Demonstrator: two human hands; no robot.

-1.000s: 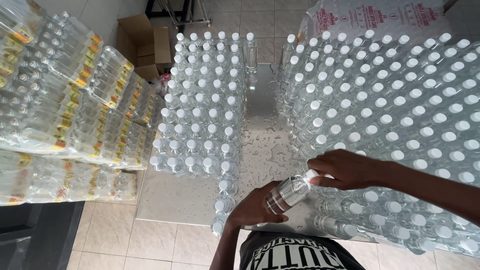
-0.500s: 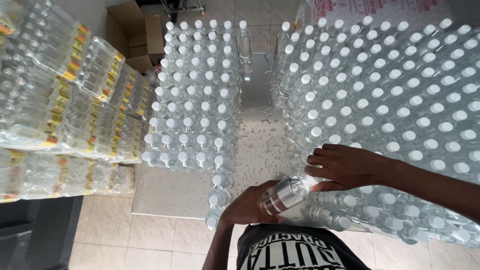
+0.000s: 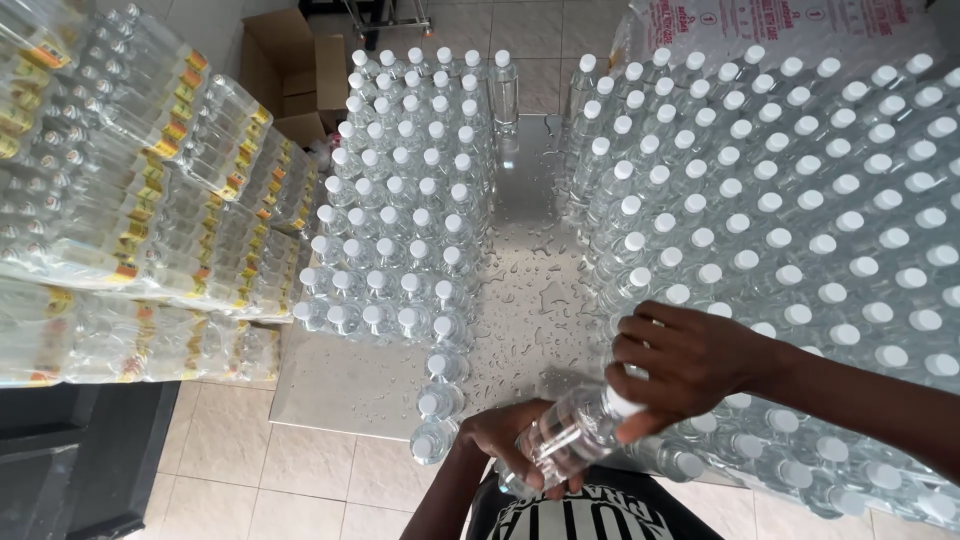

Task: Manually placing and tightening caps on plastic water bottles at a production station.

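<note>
I hold a clear plastic water bottle (image 3: 572, 437) tilted over the near edge of a wet metal table (image 3: 535, 290). My left hand (image 3: 505, 437) grips its body from below. My right hand (image 3: 685, 362) is closed around its white-capped top. To the right stands a large block of upright white-capped bottles (image 3: 800, 210), touching my right forearm. Another block of upright bottles (image 3: 405, 210) stands to the left of the table's bare wet strip.
Shrink-wrapped packs of labelled bottles (image 3: 130, 200) are stacked at the left. A cardboard box (image 3: 300, 75) sits on the tiled floor behind them. A wrapped pack with red print (image 3: 770, 25) lies at the top right. A dark cabinet (image 3: 80, 450) is at the lower left.
Both hands and the bottle have stayed near the table's front edge. The view has shifted slightly. My right hand has closed more tightly over the cap.
</note>
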